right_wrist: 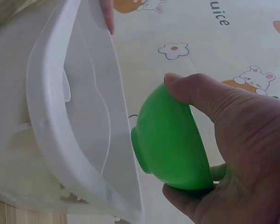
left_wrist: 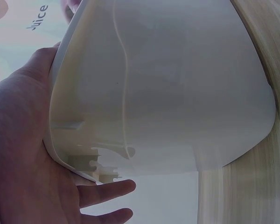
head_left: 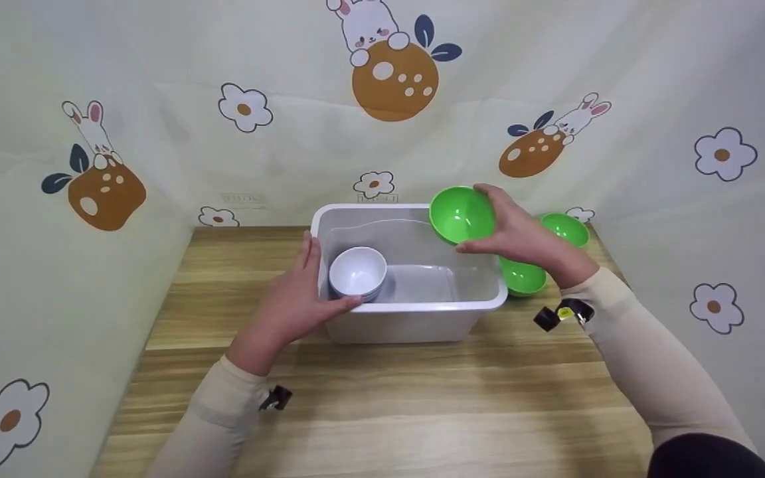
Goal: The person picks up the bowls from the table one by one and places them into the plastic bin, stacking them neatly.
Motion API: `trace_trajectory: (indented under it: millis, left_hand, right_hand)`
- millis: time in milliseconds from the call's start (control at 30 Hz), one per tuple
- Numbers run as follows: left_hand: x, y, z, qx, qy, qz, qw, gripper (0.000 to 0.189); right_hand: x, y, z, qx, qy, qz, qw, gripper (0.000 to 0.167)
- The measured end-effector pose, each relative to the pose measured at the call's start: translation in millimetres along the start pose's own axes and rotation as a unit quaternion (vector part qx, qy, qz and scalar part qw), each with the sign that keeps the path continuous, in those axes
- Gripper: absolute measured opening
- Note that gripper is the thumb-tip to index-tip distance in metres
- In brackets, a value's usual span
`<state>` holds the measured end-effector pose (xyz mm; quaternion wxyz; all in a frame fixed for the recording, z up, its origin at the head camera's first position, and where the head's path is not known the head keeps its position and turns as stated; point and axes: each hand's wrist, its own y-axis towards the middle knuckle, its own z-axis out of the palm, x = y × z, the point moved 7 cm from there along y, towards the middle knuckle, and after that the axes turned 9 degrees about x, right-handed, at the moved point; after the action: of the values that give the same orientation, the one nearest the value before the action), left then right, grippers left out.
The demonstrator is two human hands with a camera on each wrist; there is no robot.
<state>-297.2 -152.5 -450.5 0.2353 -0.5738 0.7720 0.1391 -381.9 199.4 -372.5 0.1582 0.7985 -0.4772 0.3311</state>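
rabbit-printed cloth (head_left: 289, 159) hangs behind a wood-grain table (head_left: 422, 405) bearing a white bin (head_left: 422, 307). the right hand (head_left: 522, 232) grips a tilted green bowl (head_left: 457, 216) above the bin's right rear part. the left hand (head_left: 289, 299) touches the bin's left rim, fingers straight. stacked white bowls (head_left: 358, 271) sit inside, at left; more green bowls (head_left: 524, 277) lie right of the bin.

Your head view: high, facing forward-down; your left wrist view: close on white bin (left_wrist: 177, 93); your right: close on green bowl (right_wrist: 172, 140); all share bin
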Motion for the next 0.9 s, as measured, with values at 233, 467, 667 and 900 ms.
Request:
trace_trajectory:
  millis: [233, 467, 667, 900]
  left_hand:
    - [0.2, -1.1, -0.4, -0.002, 0.002, -0.001, 1.0, 0.143]
    - [-1.3, -2.1, -1.0, -0.005, -0.001, 0.004, 1.0, 0.141]
    - [0.2, -1.7, -0.4, -0.003, 0.002, 0.004, 1.0, 0.144]
    - [0.7, -0.9, 0.0, -0.002, -0.003, 0.002, 1.0, 0.146]
  right_hand:
    - [13, 10.0, 7, 0.017, -0.028, -0.013, 0.9994, 0.126]
    - [25, 20.6, 13, 0.037, -0.038, -0.026, 0.9983, 0.125]
    - [34, 32.3, 21, 0.06, -0.057, -0.039, 0.9958, 0.125]
    - [43, 46.4, 29, 0.092, -0.061, -0.054, 0.9924, 0.124]
